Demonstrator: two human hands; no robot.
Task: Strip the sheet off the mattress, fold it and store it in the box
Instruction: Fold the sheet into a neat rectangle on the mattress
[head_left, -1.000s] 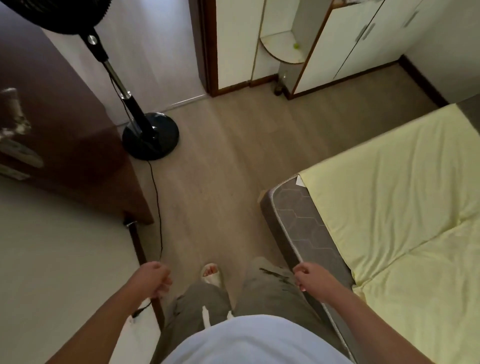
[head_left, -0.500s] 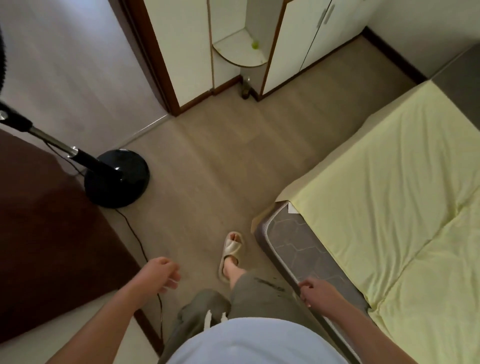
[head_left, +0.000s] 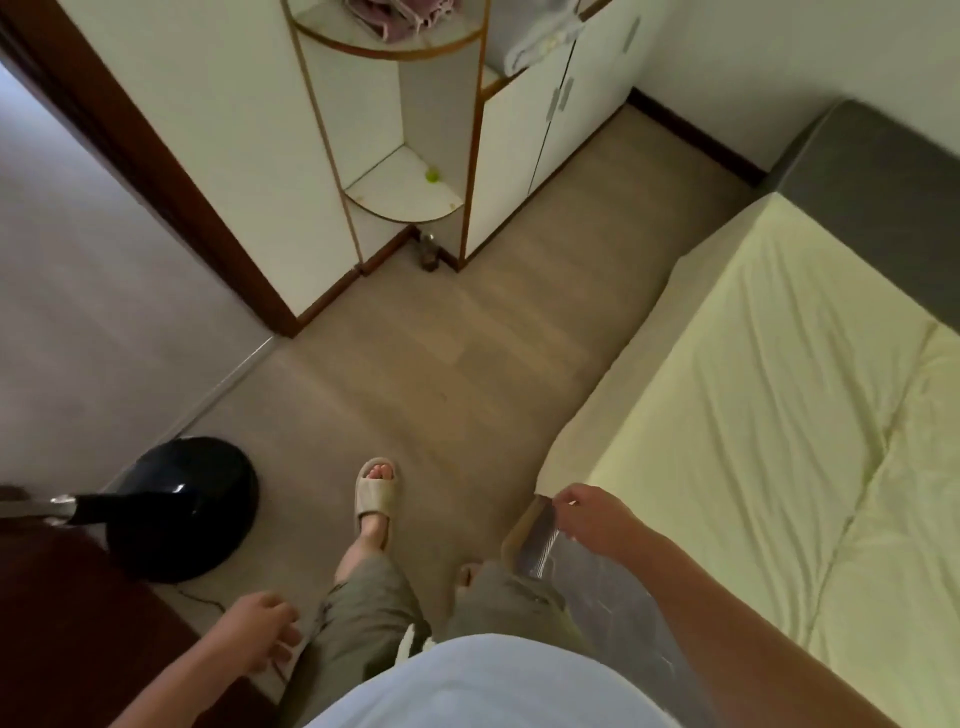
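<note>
Nearby, our left hand hangs loose, holding nothing; our right hand curls at the near corner of the sheet, whether gripping it we cannot tell. Only that mattress corner lies bare, so most of the stripping, then folding and boxing, remain.

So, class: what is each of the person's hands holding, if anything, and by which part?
The right hand pinches the yellow sheet at its loose edge by the mattress's near corner. The left hand hangs loose, holding nothing.
</note>
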